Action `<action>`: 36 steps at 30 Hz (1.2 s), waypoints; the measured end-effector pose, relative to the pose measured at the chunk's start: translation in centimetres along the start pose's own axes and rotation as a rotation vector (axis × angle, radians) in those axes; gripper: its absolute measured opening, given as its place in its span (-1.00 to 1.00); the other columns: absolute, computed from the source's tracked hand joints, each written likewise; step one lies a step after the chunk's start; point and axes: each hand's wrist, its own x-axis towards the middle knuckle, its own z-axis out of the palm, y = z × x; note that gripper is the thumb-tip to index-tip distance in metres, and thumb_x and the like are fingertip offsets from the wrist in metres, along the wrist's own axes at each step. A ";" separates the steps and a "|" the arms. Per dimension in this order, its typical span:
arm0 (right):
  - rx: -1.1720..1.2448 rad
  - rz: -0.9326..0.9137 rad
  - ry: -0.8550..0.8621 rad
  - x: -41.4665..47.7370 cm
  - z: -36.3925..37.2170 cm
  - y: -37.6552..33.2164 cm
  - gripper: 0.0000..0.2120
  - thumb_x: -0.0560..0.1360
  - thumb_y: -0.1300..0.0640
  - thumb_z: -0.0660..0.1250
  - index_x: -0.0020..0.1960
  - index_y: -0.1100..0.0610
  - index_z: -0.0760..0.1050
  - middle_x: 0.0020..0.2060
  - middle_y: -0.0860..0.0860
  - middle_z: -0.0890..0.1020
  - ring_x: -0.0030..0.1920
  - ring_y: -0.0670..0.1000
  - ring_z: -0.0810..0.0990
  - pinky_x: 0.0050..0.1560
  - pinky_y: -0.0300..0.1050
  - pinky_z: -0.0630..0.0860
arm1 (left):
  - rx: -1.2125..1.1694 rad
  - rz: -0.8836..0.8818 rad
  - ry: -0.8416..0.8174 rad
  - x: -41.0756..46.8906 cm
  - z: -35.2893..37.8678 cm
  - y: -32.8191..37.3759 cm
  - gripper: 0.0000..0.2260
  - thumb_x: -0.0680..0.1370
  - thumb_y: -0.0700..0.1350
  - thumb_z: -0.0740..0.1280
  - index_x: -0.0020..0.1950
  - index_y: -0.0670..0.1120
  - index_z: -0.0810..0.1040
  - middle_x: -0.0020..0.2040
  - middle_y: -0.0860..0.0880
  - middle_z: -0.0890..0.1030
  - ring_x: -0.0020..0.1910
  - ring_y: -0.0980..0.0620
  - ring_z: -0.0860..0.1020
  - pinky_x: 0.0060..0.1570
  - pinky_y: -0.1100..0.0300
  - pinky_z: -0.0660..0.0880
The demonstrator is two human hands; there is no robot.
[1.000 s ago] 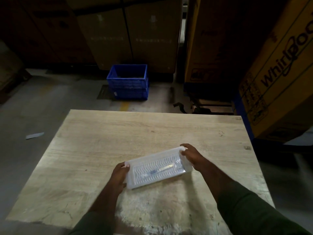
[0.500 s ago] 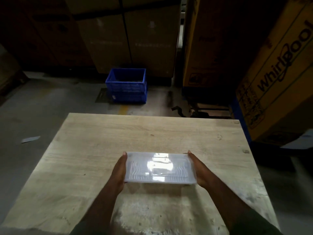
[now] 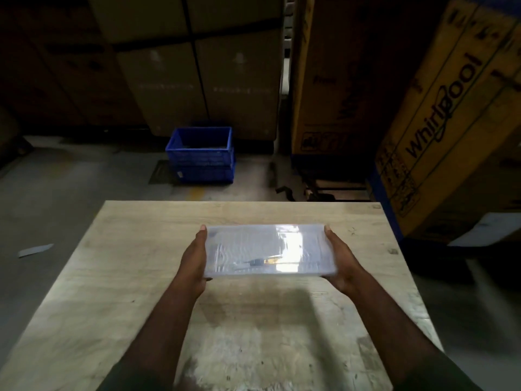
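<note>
A clear plastic box (image 3: 267, 249) with a ribbed bottom hangs level a little above the wooden table (image 3: 135, 249), casting a shadow below it. A small dark and yellow pen-like item (image 3: 258, 262) lies inside; glare hides part of the interior. My left hand (image 3: 193, 261) presses flat against the box's left end, fingers stretched forward. My right hand (image 3: 342, 263) does the same at the right end. The box is carried between the two palms. Whether any fingers reach underneath is hidden.
Beyond the table's far edge a blue plastic crate (image 3: 201, 155) stands on the concrete floor. Tall cardboard cartons (image 3: 197, 80) line the back, and a yellow Whirlpool carton (image 3: 451, 122) leans close at the right. A paper scrap (image 3: 35, 250) lies on the floor at left.
The box, tilted and gripped by its ends on the table a second ago, has been turned square and lifted off the surface. Both hands now lie flat along its ends.
</note>
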 end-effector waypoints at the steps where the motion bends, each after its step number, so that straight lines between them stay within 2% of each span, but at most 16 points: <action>1: 0.044 -0.027 -0.057 -0.6 0.1 0.1 -0.43 0.46 -0.31 0.28 0.31 0.03 0.52 0.24 0.15 0.61 0.28 0.27 0.54 0.33 0.34 0.40 | -0.028 -0.006 0.021 -0.6 0.2 0.3 -0.56 0.54 0.25 0.22 0.24 -0.05 0.48 0.12 -0.12 0.55 0.04 -0.18 0.58 0.04 -0.06 0.54; 3: 0.103 -0.057 -0.100 -1.2 0.2 1.0 -0.41 0.36 -0.20 0.44 0.25 0.14 0.51 0.13 0.22 0.61 0.19 0.27 0.60 0.29 0.26 0.48 | -0.087 -0.026 0.007 -1.3 0.1 0.5 -0.49 0.55 0.25 0.21 0.34 -0.06 0.44 0.13 -0.12 0.53 0.11 -0.21 0.55 0.16 -0.13 0.50; 5: 0.190 -0.128 -0.142 -1.6 0.6 2.0 -0.34 0.21 -0.12 0.60 0.19 0.13 0.47 0.09 0.22 0.56 0.10 0.21 0.60 0.21 0.14 0.56 | -0.093 -0.033 -0.105 -2.2 0.2 0.5 -0.54 0.54 0.26 0.20 0.29 -0.02 0.46 0.06 -0.09 0.57 0.01 -0.16 0.56 0.12 -0.13 0.50; 6: 0.231 -0.165 -0.138 -1.8 0.9 2.5 -0.36 0.23 -0.06 0.61 0.18 0.09 0.43 0.09 0.22 0.55 0.07 0.19 0.58 0.17 0.11 0.59 | -0.057 -0.021 -0.167 -2.5 0.2 0.2 -0.59 0.55 0.26 0.20 0.22 0.01 0.46 0.03 -0.07 0.59 -0.03 -0.11 0.57 0.07 -0.12 0.52; 9: 0.291 -0.251 -0.062 -2.2 2.0 3.5 -0.45 0.42 0.12 0.50 0.31 0.11 0.33 0.16 0.22 0.60 0.05 0.17 0.64 0.19 0.11 0.58 | 0.028 0.033 -0.240 -3.4 0.6 -0.9 -0.65 0.56 0.22 0.21 0.24 0.06 0.46 0.15 -0.07 0.61 0.07 -0.11 0.60 0.01 -0.08 0.57; 12: 0.289 -0.315 -0.001 -2.8 2.4 4.0 -0.43 0.45 0.12 0.46 0.39 0.21 0.35 0.23 0.21 0.62 0.13 0.21 0.67 0.26 0.15 0.53 | -0.031 0.007 -0.178 -3.8 0.7 -1.6 -0.59 0.54 0.19 0.27 0.31 0.02 0.47 0.18 -0.09 0.61 0.11 -0.15 0.61 0.11 -0.16 0.56; 14: 0.315 -0.300 0.002 -3.4 2.7 4.2 -0.44 0.43 0.06 0.48 0.34 0.25 0.42 0.18 0.21 0.65 0.12 0.18 0.68 0.20 0.09 0.58 | -0.056 -0.008 -0.162 -4.0 0.7 -1.9 -0.58 0.53 0.18 0.29 0.32 0.02 0.47 0.18 -0.10 0.62 0.12 -0.16 0.61 0.14 -0.19 0.55; 17: 0.309 -0.229 -0.037 -4.1 4.5 5.3 -0.32 0.20 -0.03 0.63 0.21 0.20 0.48 -0.02 0.14 0.68 -0.08 0.09 0.70 -0.01 -0.02 0.65 | -0.038 0.029 -0.179 -5.2 1.4 -2.3 -0.65 0.55 0.17 0.27 0.26 0.04 0.49 0.16 -0.10 0.63 0.11 -0.15 0.61 0.11 -0.17 0.56; 19: 0.307 -0.184 -0.078 -4.5 6.1 6.5 -0.27 0.19 0.04 0.65 0.27 0.19 0.47 0.04 0.16 0.69 -0.01 0.14 0.70 0.03 0.05 0.63 | 0.002 0.012 -0.228 -5.9 2.2 -2.9 -0.65 0.54 0.19 0.28 0.24 0.05 0.51 0.15 -0.10 0.64 0.11 -0.16 0.62 0.12 -0.21 0.56; 21: 0.335 -0.183 -0.069 -5.1 7.2 7.3 -0.41 0.37 0.18 0.53 0.34 0.20 0.44 0.14 0.18 0.67 0.11 0.18 0.68 0.09 0.08 0.63 | 0.032 -0.002 -0.288 -6.5 2.4 -3.1 -0.73 0.54 0.16 0.30 0.17 0.09 0.55 0.12 -0.09 0.66 0.08 -0.15 0.63 0.11 -0.21 0.57; 23: 0.354 -0.182 -0.064 -5.6 7.1 7.5 -0.52 0.44 0.25 0.44 0.34 0.23 0.45 0.08 0.16 0.69 0.07 0.14 0.70 0.00 0.03 0.66 | 0.147 0.038 -0.275 -6.5 2.1 -2.1 -0.80 0.54 0.07 0.32 0.10 0.04 0.59 0.11 -0.09 0.66 0.02 -0.09 0.63 0.05 -0.08 0.58; 26: 0.349 -0.157 -0.072 -6.1 6.8 8.1 -0.53 0.44 0.26 0.45 0.32 0.25 0.46 0.00 0.14 0.71 0.00 0.11 0.71 -0.08 -0.02 0.67 | 0.586 0.297 -0.255 -5.4 2.3 1.2 -0.72 0.53 0.06 0.35 0.17 -0.03 0.60 0.12 -0.03 0.64 -0.01 0.08 0.58 -0.14 0.19 0.46; 29: 0.346 -0.152 -0.098 -6.3 7.6 9.0 -0.50 0.39 0.22 0.48 0.30 0.22 0.47 -0.02 0.11 0.72 0.01 0.12 0.70 -0.10 -0.05 0.66 | 1.018 0.329 -0.495 -5.3 4.9 4.9 -0.59 0.53 0.23 0.25 0.19 0.01 0.62 0.10 0.06 0.59 0.12 0.01 0.54 0.07 0.09 0.41; 31: 0.351 -0.172 -0.100 -6.6 8.4 9.2 -0.50 0.36 0.20 0.49 0.28 0.17 0.48 0.03 0.11 0.71 0.09 0.16 0.69 -0.03 -0.01 0.64 | 1.233 0.332 -0.570 -5.2 6.6 6.0 -0.59 0.52 0.25 0.25 0.15 -0.01 0.64 0.07 0.05 0.60 0.11 0.00 0.53 0.08 0.08 0.40; 33: 0.384 -0.191 -0.084 -6.9 9.0 9.6 -0.50 0.35 0.21 0.50 0.26 0.12 0.48 0.08 0.12 0.70 0.13 0.18 0.67 -0.01 0.01 0.63 | 1.243 0.367 -0.578 -4.6 7.5 5.8 -0.67 0.49 0.18 0.36 0.05 -0.04 0.67 0.02 0.01 0.65 0.04 0.00 0.57 0.01 0.12 0.46; 36: 0.442 -0.169 -0.040 -6.4 9.5 11.5 -0.25 0.22 0.13 0.61 0.35 0.06 0.43 0.19 0.13 0.66 0.19 0.18 0.64 0.06 0.07 0.62 | 1.205 0.402 -0.511 -3.6 7.9 3.7 -0.77 0.47 0.05 0.44 -0.03 -0.10 0.69 -0.07 -0.02 0.67 -0.06 0.04 0.58 -0.12 0.19 0.47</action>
